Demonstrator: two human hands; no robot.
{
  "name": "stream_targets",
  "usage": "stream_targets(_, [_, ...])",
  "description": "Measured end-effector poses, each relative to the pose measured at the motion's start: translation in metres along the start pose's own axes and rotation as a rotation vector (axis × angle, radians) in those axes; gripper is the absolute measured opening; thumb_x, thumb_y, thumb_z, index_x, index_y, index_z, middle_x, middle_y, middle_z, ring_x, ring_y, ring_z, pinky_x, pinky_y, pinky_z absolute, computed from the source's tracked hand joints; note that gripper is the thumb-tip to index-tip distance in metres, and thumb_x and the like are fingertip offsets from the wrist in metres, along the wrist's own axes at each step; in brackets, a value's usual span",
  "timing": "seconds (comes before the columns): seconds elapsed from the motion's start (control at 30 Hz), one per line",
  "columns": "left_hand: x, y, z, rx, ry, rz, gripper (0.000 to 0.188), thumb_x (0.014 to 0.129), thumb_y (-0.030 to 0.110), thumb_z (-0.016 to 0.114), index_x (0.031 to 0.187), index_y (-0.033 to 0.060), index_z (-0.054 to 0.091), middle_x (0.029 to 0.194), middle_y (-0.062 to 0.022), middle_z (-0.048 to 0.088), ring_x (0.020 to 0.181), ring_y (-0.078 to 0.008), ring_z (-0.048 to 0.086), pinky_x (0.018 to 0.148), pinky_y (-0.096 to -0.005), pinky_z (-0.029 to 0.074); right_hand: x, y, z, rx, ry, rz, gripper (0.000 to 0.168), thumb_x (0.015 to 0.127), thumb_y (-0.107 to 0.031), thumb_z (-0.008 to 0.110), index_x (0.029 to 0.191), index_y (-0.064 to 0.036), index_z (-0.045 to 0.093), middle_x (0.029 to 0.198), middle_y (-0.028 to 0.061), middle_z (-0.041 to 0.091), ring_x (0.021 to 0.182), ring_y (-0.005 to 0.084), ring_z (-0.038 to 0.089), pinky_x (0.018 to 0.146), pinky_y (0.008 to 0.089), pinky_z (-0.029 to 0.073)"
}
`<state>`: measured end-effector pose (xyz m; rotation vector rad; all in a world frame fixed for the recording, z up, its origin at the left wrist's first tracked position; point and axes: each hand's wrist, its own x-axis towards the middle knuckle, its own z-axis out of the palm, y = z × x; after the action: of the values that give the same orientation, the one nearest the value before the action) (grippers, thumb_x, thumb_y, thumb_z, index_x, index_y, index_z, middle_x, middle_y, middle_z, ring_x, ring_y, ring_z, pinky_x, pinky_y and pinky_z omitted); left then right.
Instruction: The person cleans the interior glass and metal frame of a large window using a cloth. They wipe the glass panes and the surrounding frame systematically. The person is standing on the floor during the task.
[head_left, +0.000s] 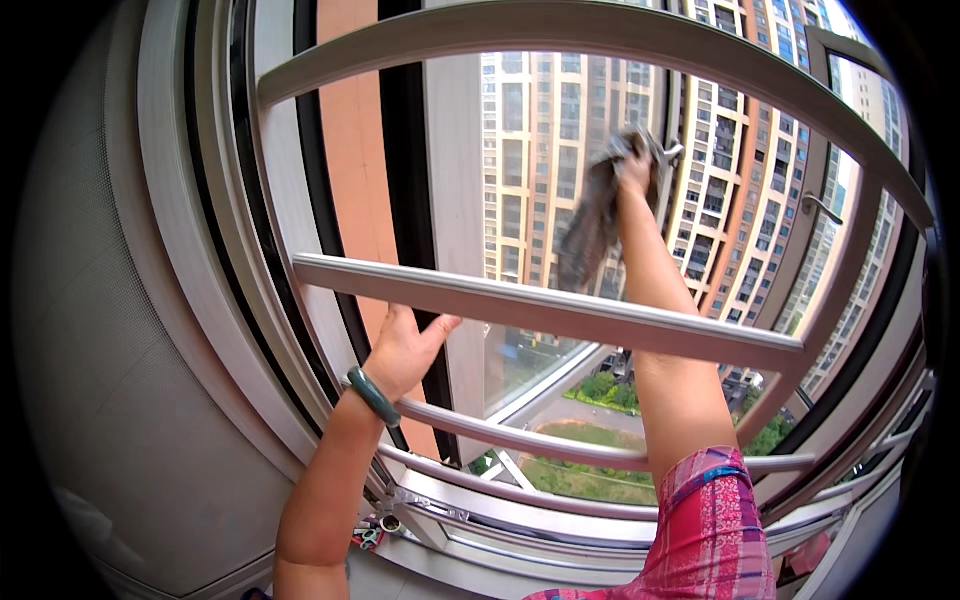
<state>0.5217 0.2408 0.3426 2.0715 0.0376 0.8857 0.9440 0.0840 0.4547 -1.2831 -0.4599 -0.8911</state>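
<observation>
My right hand (636, 171) reaches out between the window's guard rails and grips a dark grey cloth (592, 225), blurred and hanging down against the glass pane (532, 150) of an outward-opened window sash. My left hand (405, 349), below a dark green bangle (373, 396) on the wrist, is at the underside of the middle guard rail (547, 304). Its thumb points right and its fingertips are partly hidden behind that rail. The right arm passes behind the middle rail, with a pink patterned sleeve (709, 525) at the elbow.
A curved upper rail (562, 30) and a lower rail (525, 442) cross the opening. Another sash with a handle (821, 208) is at right. Scissors (369, 536) and a small round container (390, 523) lie by the sill. Tall buildings and a lawn are far below outside.
</observation>
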Motion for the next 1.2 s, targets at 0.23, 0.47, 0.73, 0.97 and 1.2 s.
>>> stream_targets(0.23, [0.0, 0.013, -0.015, 0.196, -0.076, -0.017, 0.025, 0.087, 0.016, 0.058, 0.102, -0.0034, 0.055, 0.098, -0.0154, 0.058, 0.097, -0.0244, 0.054, 0.087, -0.0351, 0.041, -0.046, -0.079, 0.011, -0.169, 0.055, 0.44, 0.043, 0.085, -0.03, 0.049, 0.117, -0.001, 0.051, 0.111, 0.0233, 0.058, 0.107, 0.0385, 0.054, 0.092, 0.0432, 0.042])
stream_targets(0.47, [0.003, 0.017, -0.01, 0.203, -0.046, 0.027, 0.02, 0.085, 0.013, 0.06, 0.096, -0.0041, 0.058, 0.093, -0.0137, 0.058, 0.091, -0.0224, 0.055, 0.082, -0.0349, 0.043, -0.071, -0.251, 0.067, -0.012, -0.23, -0.587, 0.028, 0.078, -0.016, 0.05, 0.099, 0.0, 0.06, 0.095, 0.0209, 0.06, 0.092, 0.0368, 0.055, 0.079, 0.0415, 0.044])
stream_targets(0.73, [0.006, 0.005, -0.01, 0.205, -0.109, 0.038, 0.018, 0.084, 0.015, 0.058, 0.091, -0.0006, 0.061, 0.079, -0.0098, 0.061, 0.087, -0.024, 0.058, 0.112, -0.0417, 0.003, 0.002, -0.214, 0.079, -0.413, -0.145, -0.677, 0.028, 0.08, -0.017, 0.047, 0.101, -0.001, 0.059, 0.103, 0.0231, 0.059, 0.1, 0.0423, 0.052, 0.08, 0.048, 0.044])
stream_targets(0.97, [0.006, 0.006, -0.014, 0.204, -0.122, -0.002, 0.016, 0.084, 0.015, 0.058, 0.091, 0.0011, 0.062, 0.08, -0.0092, 0.061, 0.09, -0.0234, 0.057, 0.112, -0.0431, 0.0, 0.059, -0.017, 0.019, -0.038, 0.015, -0.055, 0.05, 0.083, -0.035, 0.045, 0.125, -0.007, 0.043, 0.117, 0.0245, 0.055, 0.108, 0.0418, 0.052, 0.09, 0.0458, 0.04])
stream_targets(1.2, [0.004, 0.011, -0.009, 0.293, -0.059, 0.102, 0.022, 0.084, 0.015, 0.06, 0.095, -0.0037, 0.059, 0.096, -0.0179, 0.057, 0.092, -0.0273, 0.054, 0.084, -0.0358, 0.04, 0.0, -0.038, 0.01, -0.144, 0.126, 0.234, 0.042, 0.086, -0.029, 0.052, 0.12, -0.005, 0.047, 0.115, 0.0216, 0.054, 0.107, 0.0367, 0.052, 0.091, 0.0432, 0.039])
